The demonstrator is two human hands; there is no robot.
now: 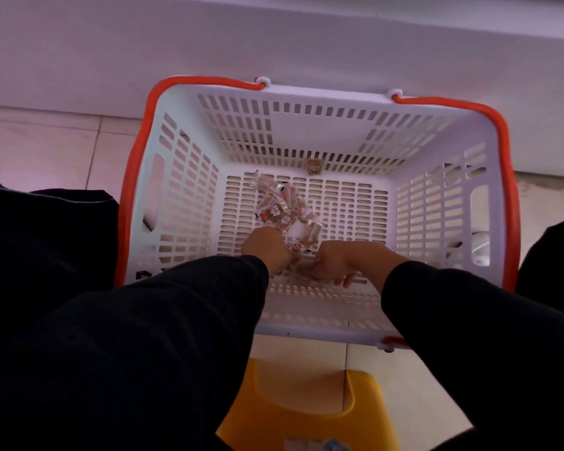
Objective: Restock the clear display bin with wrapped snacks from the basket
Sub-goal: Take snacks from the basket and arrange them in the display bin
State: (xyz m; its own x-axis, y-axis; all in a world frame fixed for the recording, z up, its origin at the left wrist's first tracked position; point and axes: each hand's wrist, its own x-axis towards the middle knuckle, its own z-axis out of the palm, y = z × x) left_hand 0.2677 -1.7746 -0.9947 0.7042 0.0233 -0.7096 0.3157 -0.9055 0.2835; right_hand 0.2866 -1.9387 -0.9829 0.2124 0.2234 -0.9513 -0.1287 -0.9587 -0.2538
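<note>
Inside the white slotted basket [310, 131], clear-wrapped brown snacks [287, 211] lay heaped on its floor; the left hand [267, 252] and right hand [339, 263] curled closed among them; either grip's contents were hidden.

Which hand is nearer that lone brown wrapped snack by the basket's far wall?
The left hand, slightly. It sits down-left of the lone brown wrapped snack, beside the pile; the right hand is lower, near the front wall.
</note>
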